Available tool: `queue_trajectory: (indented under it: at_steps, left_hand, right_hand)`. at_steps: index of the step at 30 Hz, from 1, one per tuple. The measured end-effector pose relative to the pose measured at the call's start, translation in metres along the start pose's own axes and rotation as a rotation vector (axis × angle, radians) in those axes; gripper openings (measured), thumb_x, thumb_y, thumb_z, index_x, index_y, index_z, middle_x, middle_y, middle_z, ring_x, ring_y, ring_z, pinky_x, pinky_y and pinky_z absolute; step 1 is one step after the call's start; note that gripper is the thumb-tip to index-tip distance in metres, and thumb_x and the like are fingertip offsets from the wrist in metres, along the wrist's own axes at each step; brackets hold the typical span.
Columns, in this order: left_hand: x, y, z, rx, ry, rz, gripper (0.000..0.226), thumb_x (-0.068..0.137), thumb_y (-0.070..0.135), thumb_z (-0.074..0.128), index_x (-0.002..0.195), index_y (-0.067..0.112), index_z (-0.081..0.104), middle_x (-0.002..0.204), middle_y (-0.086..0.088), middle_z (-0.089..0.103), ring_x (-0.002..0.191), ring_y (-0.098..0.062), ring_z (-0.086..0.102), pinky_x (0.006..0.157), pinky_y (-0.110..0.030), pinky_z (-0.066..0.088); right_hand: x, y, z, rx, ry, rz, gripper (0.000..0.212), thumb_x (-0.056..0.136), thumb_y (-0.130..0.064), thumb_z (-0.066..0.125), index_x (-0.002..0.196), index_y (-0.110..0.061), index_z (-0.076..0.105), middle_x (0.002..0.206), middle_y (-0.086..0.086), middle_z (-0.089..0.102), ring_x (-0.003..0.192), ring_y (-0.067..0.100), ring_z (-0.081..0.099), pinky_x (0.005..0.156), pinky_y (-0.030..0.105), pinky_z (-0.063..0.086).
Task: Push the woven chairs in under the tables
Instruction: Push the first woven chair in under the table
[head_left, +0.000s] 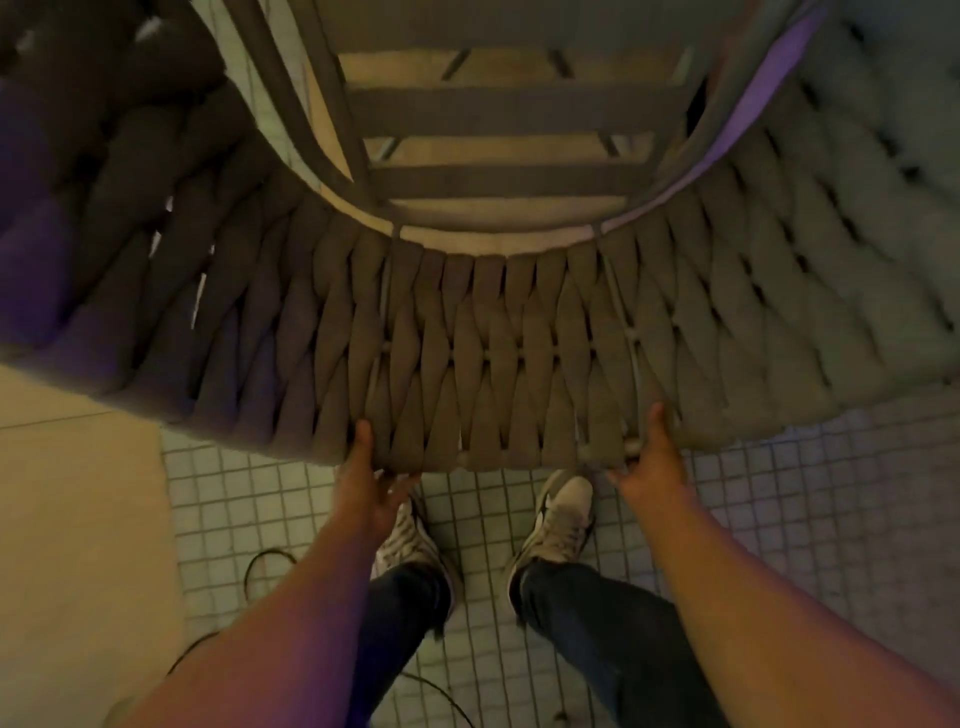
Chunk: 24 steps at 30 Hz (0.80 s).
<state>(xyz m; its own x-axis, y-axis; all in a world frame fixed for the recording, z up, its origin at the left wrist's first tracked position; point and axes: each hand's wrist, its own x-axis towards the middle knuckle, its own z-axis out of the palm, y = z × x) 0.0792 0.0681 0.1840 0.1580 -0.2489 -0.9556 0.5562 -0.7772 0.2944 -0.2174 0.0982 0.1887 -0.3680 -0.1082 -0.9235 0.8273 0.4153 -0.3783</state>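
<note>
A woven chair (483, 343) with a wide curved back of thick grey-brown straps fills the upper half of the head view, seen from above. Its seat (509, 176) shows broad straps over a pale base, and reaches up to a grey table edge (519, 21) at the top. My left hand (369, 483) grips the top rim of the backrest left of centre, thumb on top, fingers under. My right hand (649, 457) grips the same rim right of centre in the same way. Both arms stretch forward from the bottom of the view.
I stand on small square floor tiles (779, 519), my two sneakers (556, 514) just behind the chair. A smooth beige floor strip (78, 519) lies at left. Thin dark cables (265, 561) run over the tiles near my left foot.
</note>
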Motion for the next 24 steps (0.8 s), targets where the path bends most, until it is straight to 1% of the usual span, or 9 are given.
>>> queue_trajectory:
  at_steps: [4,6,8,9,10,13,15,19,24]
  left_hand:
    - [-0.102,0.022,-0.038,0.012,0.072,-0.026,0.068,0.082,0.046,0.067,0.141,0.023,0.041,0.133,-0.007,0.055,0.106,-0.03,0.061,0.072,-0.046,0.056]
    - [-0.144,0.035,-0.05,0.02,0.106,-0.043,0.061,0.082,0.043,0.068,0.135,0.025,0.044,0.131,-0.005,0.056,0.102,-0.031,0.061,0.071,-0.047,0.056]
    - [-0.177,0.042,-0.057,0.019,0.124,-0.065,0.049,0.082,0.042,0.068,0.125,0.029,0.048,0.125,-0.003,0.057,0.096,-0.029,0.061,0.066,-0.046,0.056]
    - [-0.192,0.047,-0.059,0.021,0.136,-0.069,0.045,0.082,0.041,0.068,0.122,0.03,0.049,0.124,-0.003,0.057,0.095,-0.029,0.06,0.067,-0.046,0.056]
    - [-0.205,0.05,-0.062,0.025,0.153,-0.077,0.043,0.083,0.041,0.067,0.121,0.031,0.049,0.123,-0.004,0.057,0.094,-0.029,0.06,0.069,-0.046,0.055]
    - [-0.24,0.061,-0.065,0.041,0.171,-0.098,0.043,0.084,0.042,0.066,0.121,0.031,0.049,0.121,-0.005,0.058,0.102,-0.032,0.058,0.079,-0.049,0.052]
    - [-0.255,0.068,-0.064,0.05,0.188,-0.096,0.044,0.083,0.043,0.067,0.122,0.03,0.049,0.116,-0.005,0.059,0.105,-0.033,0.056,0.08,-0.05,0.051]
    - [-0.271,0.092,-0.056,0.034,0.203,-0.054,0.047,0.08,0.04,0.071,0.12,0.023,0.051,0.107,-0.006,0.063,0.096,-0.03,0.06,0.071,-0.047,0.054]
    - [-0.278,0.129,-0.04,0.055,0.205,0.002,0.052,0.075,0.04,0.075,0.117,0.018,0.053,0.1,-0.01,0.063,0.084,-0.032,0.062,0.056,-0.045,0.055]
  right_hand:
    - [-0.124,-0.011,-0.018,-0.043,0.108,0.009,0.072,0.084,-0.044,0.067,0.143,-0.014,0.041,0.14,0.016,0.053,0.123,0.038,0.055,0.098,0.06,0.046]
    - [-0.185,-0.02,-0.023,-0.103,0.051,0.004,0.084,0.079,-0.057,0.066,0.144,-0.013,0.039,0.144,0.019,0.049,0.127,0.041,0.05,0.102,0.057,0.043]
    - [-0.229,-0.027,-0.033,-0.312,0.004,0.02,0.136,0.036,-0.091,0.063,0.144,-0.012,0.038,0.144,0.024,0.046,0.13,0.045,0.046,0.106,0.056,0.039]
    - [-0.24,-0.028,-0.038,-0.384,-0.003,0.027,0.155,0.015,-0.096,0.058,0.144,-0.012,0.038,0.143,0.025,0.045,0.129,0.046,0.046,0.107,0.057,0.039]
    - [-0.249,-0.028,-0.041,-0.428,-0.014,0.0,0.16,0.009,-0.096,0.057,0.144,-0.012,0.039,0.143,0.025,0.045,0.129,0.045,0.046,0.107,0.057,0.039]
    - [-0.275,-0.035,-0.037,-0.279,0.179,0.006,0.109,0.056,-0.073,0.073,0.138,-0.01,0.041,0.142,0.019,0.05,0.126,0.04,0.052,0.105,0.06,0.04]
    - [-0.278,-0.041,-0.035,-0.196,0.32,0.023,0.083,0.07,-0.053,0.078,0.133,-0.01,0.044,0.138,0.019,0.053,0.121,0.04,0.055,0.101,0.061,0.042]
    - [-0.301,-0.05,-0.024,-0.173,0.331,-0.055,0.082,0.07,-0.048,0.08,0.135,-0.013,0.045,0.134,0.015,0.057,0.118,0.037,0.057,0.094,0.041,0.043]
    - [-0.314,-0.066,0.004,-0.152,0.372,-0.085,0.08,0.067,-0.051,0.08,0.131,-0.015,0.047,0.133,0.012,0.056,0.119,0.035,0.056,0.099,0.045,0.044]
